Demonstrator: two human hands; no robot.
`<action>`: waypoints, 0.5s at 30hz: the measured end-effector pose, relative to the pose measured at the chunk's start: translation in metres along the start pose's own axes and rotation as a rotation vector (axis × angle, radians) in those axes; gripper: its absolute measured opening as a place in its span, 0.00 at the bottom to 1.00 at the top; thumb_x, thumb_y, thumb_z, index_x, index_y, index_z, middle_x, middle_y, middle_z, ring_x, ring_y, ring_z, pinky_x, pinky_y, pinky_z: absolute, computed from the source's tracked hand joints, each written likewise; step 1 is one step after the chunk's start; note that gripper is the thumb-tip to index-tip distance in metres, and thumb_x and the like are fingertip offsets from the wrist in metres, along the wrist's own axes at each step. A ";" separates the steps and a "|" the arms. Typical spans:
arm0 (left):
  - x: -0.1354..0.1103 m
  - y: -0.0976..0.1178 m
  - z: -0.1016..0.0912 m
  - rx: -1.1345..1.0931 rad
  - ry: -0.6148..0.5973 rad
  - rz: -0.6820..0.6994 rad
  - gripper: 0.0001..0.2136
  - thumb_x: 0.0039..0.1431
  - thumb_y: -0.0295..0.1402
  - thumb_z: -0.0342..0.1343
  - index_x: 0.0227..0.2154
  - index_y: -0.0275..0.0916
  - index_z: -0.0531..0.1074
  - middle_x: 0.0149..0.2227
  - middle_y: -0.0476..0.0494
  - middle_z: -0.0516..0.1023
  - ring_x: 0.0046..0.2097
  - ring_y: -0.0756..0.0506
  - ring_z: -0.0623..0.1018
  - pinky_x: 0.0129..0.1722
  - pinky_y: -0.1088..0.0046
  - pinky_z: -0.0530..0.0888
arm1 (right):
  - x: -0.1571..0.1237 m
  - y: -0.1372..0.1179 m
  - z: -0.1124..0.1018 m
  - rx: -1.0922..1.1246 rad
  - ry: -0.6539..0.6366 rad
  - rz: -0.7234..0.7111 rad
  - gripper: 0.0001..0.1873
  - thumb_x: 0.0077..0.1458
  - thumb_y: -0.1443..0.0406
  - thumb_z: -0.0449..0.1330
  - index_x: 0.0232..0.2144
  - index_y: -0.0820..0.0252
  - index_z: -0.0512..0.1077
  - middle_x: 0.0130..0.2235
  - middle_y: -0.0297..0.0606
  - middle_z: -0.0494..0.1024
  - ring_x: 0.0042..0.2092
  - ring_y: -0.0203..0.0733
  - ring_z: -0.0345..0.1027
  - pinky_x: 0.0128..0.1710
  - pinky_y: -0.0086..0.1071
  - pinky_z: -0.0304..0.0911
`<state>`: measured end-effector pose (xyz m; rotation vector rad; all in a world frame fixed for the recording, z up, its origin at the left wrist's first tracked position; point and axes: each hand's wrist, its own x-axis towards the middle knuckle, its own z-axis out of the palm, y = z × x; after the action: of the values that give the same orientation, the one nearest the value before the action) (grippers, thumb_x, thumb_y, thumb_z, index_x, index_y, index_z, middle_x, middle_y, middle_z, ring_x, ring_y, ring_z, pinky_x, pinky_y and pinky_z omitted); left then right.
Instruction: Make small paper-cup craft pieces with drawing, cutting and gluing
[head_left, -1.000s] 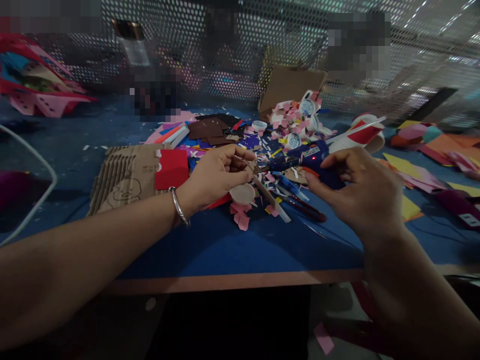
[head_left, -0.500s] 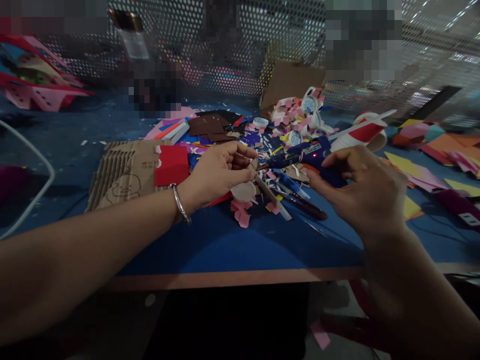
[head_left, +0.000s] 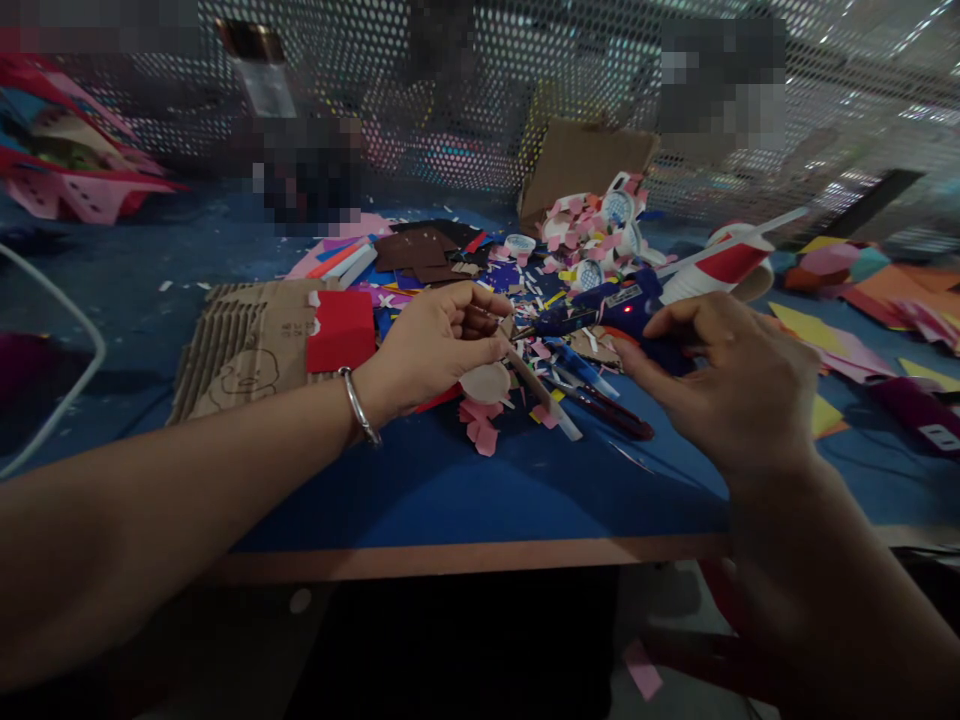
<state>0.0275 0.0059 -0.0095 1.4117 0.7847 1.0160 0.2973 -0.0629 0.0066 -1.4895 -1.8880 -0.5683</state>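
Observation:
My left hand (head_left: 446, 340), with a silver bangle at its wrist, pinches a small brown cardboard piece (head_left: 507, 328) between thumb and fingertips. A narrow brown strip (head_left: 534, 385) slants down from just below those fingers; whether it joins the piece I cannot tell. In my right hand (head_left: 739, 385) is a blue hot glue gun (head_left: 592, 308) with a red light lit. Its nozzle points left, at or very close to the cardboard piece. Below my left fingers sits a pale round disc (head_left: 485, 383) with pink paper bits (head_left: 481, 428) around it.
Corrugated cardboard with a drawn face (head_left: 247, 370) and a red paper (head_left: 340, 332) lie left. Paper scraps, pens and a dark red cutter-like tool (head_left: 611, 408) are in the middle. Behind stand pink-covered cups (head_left: 592, 225); a red-and-white paper cup (head_left: 712, 270) lies right. Perforated metal (head_left: 450, 130) borders the back.
Both hands keep nearly the same places, with the glue gun still near the cardboard piece. The view has shifted very slightly.

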 end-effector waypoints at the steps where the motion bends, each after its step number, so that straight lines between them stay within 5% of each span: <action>1: 0.000 0.000 0.000 0.004 -0.003 0.006 0.16 0.52 0.17 0.69 0.43 0.34 0.78 0.36 0.47 0.82 0.40 0.50 0.82 0.42 0.73 0.79 | 0.000 0.000 0.000 0.001 0.000 -0.001 0.11 0.62 0.54 0.68 0.36 0.52 0.74 0.35 0.32 0.84 0.35 0.45 0.80 0.38 0.37 0.70; 15: -0.001 0.001 0.000 0.001 -0.002 -0.001 0.17 0.51 0.16 0.68 0.44 0.35 0.77 0.36 0.48 0.81 0.39 0.50 0.81 0.41 0.72 0.78 | -0.001 0.001 0.001 0.000 0.025 -0.042 0.11 0.64 0.56 0.68 0.36 0.53 0.73 0.34 0.32 0.83 0.33 0.43 0.78 0.36 0.36 0.69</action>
<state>0.0270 0.0050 -0.0083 1.4128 0.7846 1.0140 0.2983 -0.0624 0.0050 -1.4395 -1.9040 -0.6030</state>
